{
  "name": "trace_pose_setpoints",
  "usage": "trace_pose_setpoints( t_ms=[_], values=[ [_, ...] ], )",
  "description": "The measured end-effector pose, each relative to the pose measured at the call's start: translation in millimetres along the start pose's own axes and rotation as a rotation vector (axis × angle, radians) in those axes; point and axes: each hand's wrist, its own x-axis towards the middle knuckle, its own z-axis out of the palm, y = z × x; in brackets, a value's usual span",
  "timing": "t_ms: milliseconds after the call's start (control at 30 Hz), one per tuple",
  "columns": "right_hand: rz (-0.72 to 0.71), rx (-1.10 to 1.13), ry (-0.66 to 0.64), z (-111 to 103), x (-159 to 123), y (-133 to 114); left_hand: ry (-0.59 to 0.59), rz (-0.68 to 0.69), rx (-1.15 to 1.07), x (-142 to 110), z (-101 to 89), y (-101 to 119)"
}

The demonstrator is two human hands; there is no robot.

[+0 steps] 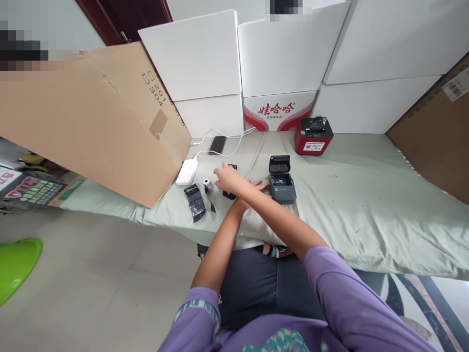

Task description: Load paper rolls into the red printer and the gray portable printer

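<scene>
My right arm crosses over my left. My right hand (227,178) is closed above a black object (229,195) that shows on either side of it; what its fingers pinch, if anything, is hidden. My left hand (256,187) lies with fingers spread on the cloth, partly under the right forearm, fingertips close to a small dark grey printer (283,189). The printer's lid (279,165) stands up, baring the inside compartment. Left of my right hand is a small white paper roll (207,184) with a dark strip trailing from it. Beside that lies a crumpled black wrapper (195,203).
A white power bank (187,172) with a white cable and a dark phone (217,145) lie behind on the green cloth (351,195). A red and black box (314,137) stands back right. White cartons (280,111) and a brown cardboard panel (110,117) wall the surface.
</scene>
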Motion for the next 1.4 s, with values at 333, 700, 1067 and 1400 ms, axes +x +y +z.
trace_pose_setpoints(
  t_ms=[333,700,1067,1400],
  values=[
    [-0.242,-0.077,0.004,13,32,-13,-0.07,-0.081,0.036,2,-11.3,11],
    [-0.246,-0.111,-0.054,30,47,-25,0.008,-0.054,-0.006,2,-7.6,8],
    [-0.423,0.553,0.121,-17,4,19,0.093,-0.016,-0.086,-7,-2.1,8],
    [-0.11,0.632,0.497,-55,-148,197,0.139,-0.025,-0.133,-8,-3.9,14]
  ],
)
